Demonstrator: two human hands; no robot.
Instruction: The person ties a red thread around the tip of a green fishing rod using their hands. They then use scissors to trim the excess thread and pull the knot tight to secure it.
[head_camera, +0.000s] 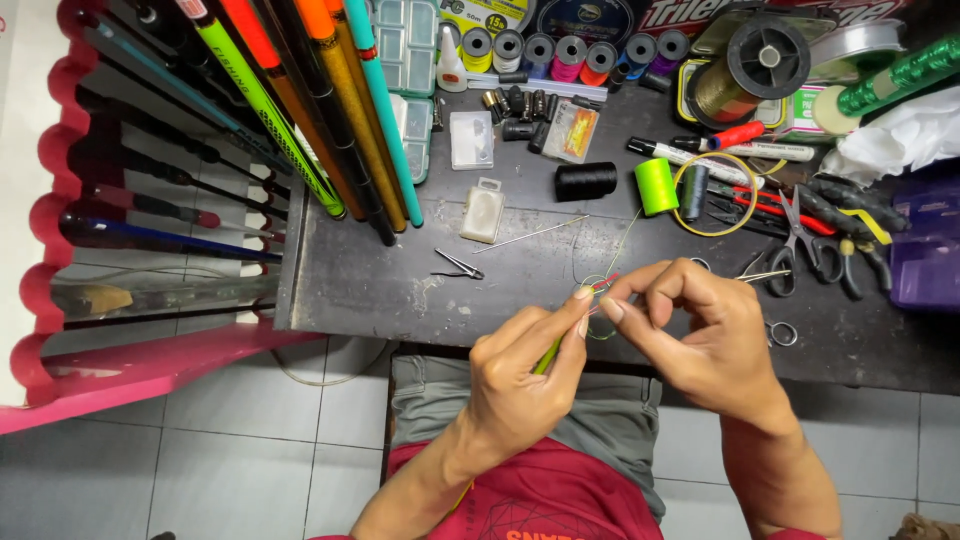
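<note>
The scissors (800, 240) lie on the table (400, 290). Left of the scissors lies a thread spool (656, 186), further left a small clip (458, 266). Behind the scissors stands a reel (768, 57). The rods (330, 110) lean far left of the scissors.

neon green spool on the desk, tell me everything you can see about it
The spool is a small cylinder wound full of bright neon-green thread, lying on its side on the dark desk, beside a yellow ring and right of a black spool. A thin green line runs from it toward the hands; neither hand touches it.
</note>
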